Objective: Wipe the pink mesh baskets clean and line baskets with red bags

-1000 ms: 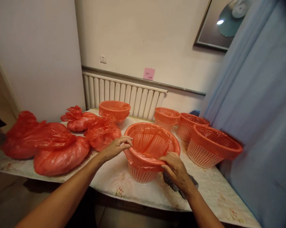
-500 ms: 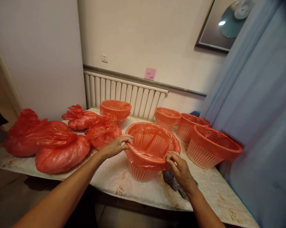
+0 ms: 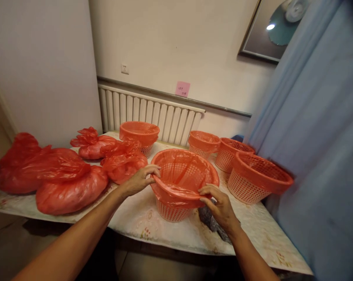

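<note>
A plastic basket (image 3: 173, 214) with latticed sides stands upright near the front of the table. A thin red plastic bag (image 3: 184, 171) lines it and is folded outward over its rim. At the left of that rim, my left hand (image 3: 139, 180) is closed on the bag's folded edge, fingertips inside and thumb outside. My right hand (image 3: 221, 205) grips the folded edge at the front right, its fingers over the rim and its thumb below. Beneath my right hand lies a dark grey speckled cloth (image 3: 216, 224), partly hidden.
Several tied red bags (image 3: 73, 189), bulging with contents, lie on the left. Another lined basket (image 3: 139, 130) stands at the back, and more (image 3: 249, 183) stand on the right. A radiator (image 3: 153, 113), a pink note (image 3: 182, 89) and a blue curtain (image 3: 308, 136) border the flowered tablecloth (image 3: 129, 224).
My right hand has shifted its hold a little to the left, its fingers now reaching farther over the rim. My left hand keeps its place. The whole view has moved slightly.
</note>
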### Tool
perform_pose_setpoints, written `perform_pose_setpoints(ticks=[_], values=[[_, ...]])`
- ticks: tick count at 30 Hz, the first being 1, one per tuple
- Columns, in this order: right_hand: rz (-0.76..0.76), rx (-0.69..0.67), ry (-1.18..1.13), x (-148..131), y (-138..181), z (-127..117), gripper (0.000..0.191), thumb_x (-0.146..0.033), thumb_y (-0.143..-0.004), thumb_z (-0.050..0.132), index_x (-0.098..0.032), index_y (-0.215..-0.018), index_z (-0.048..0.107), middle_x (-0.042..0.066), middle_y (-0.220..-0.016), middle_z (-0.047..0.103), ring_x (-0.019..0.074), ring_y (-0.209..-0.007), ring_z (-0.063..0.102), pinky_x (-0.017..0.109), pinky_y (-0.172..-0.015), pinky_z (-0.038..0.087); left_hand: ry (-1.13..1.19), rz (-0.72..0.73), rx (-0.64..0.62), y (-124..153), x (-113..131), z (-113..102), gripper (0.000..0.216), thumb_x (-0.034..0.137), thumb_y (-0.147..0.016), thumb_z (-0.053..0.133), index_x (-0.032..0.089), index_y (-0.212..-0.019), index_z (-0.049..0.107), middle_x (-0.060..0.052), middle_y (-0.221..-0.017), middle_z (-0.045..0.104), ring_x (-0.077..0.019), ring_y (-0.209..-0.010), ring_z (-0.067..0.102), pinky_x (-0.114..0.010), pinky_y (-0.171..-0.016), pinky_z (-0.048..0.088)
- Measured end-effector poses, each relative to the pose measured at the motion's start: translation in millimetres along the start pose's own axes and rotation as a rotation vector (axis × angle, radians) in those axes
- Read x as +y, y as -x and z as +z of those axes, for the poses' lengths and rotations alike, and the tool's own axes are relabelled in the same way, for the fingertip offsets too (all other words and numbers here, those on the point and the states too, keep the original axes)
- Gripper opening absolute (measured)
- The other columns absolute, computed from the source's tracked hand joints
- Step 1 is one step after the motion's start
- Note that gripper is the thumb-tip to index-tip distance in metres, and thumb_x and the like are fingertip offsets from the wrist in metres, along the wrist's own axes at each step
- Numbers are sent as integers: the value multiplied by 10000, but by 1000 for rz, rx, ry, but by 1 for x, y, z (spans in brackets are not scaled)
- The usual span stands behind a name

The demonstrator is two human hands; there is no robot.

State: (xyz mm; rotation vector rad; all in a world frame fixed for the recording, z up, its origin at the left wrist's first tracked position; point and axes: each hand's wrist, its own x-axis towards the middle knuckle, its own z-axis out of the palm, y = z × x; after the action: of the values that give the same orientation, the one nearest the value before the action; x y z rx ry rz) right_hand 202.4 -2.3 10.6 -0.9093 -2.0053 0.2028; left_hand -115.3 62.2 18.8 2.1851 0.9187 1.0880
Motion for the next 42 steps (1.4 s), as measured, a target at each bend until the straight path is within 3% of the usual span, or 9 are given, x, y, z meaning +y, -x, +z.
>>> perform_pose_setpoints(ticks=[7,17,19,23,28,32,38,42], values=[[9,-27,45,-9,0,2,115,-193,-909,471,-211,-801,507,34,-861,587,174,-845,533,321,-790,422,-6,-5,0,0,2,-1,59,216,-801,575,190,-812,626,-61,-1059,630,-232,-1174,505,-422,-1040,342],[-94,-31,114,-12,5,0,89,-184,-925,426,-210,-864,485,58,-949,544,194,-944,509,382,-866,421,-24,-2,16,4,-4,-3,93,249,-827,555,192,-809,626,-61,-1017,642,-235,-1198,491,-419,-1040,341],[-98,-11,140,-13,3,-2,49,-193,-915,466,-213,-925,510,72,-1044,556,207,-1029,506,398,-910,416,-26,-6,17,4,-3,-4,84,246,-823,565,193,-809,629,-59,-1029,640,-233,-1207,487,-413,-1045,335],[-112,81,212,-27,-5,3,193,-190,-909,498,-224,-1100,507,79,-1156,566,211,-1103,501,407,-962,403,-64,3,1,1,-1,-1,84,270,-816,595,203,-822,645,-63,-1116,626,-232,-1208,490,-408,-1052,333],[-154,-9,334,-55,-17,31,158,-214,-924,474,-192,-1074,518,80,-1017,612,218,-959,544,372,-849,431,-105,37,0,-3,-2,4,111,299,-823,592,207,-802,651,-56,-1011,653,-237,-1198,490,-396,-1039,350],[-125,-187,654,-54,-17,51,76,-213,-908,497,-188,-859,550,42,-765,599,199,-716,520,329,-668,367,-130,35,0,-1,-3,5,127,285,-842,571,201,-789,650,-61,-1047,646,-237,-1186,496,-399,-1033,352],[-154,-203,809,-32,-14,43,149,-147,-882,493,-195,-744,522,25,-696,580,179,-653,483,321,-627,261,-194,71,-8,-3,0,5,148,284,-867,530,202,-813,641,-56,-1064,648,-228,-1149,519,-408,-1015,379],[-164,-199,798,-30,-14,39,146,-143,-886,482,-197,-756,520,24,-698,574,181,-659,474,326,-635,248,-290,123,-49,0,8,3,237,136,-854,457,219,-975,643,-47,-1113,648,-224,-1209,480,-457,-1058,345]])
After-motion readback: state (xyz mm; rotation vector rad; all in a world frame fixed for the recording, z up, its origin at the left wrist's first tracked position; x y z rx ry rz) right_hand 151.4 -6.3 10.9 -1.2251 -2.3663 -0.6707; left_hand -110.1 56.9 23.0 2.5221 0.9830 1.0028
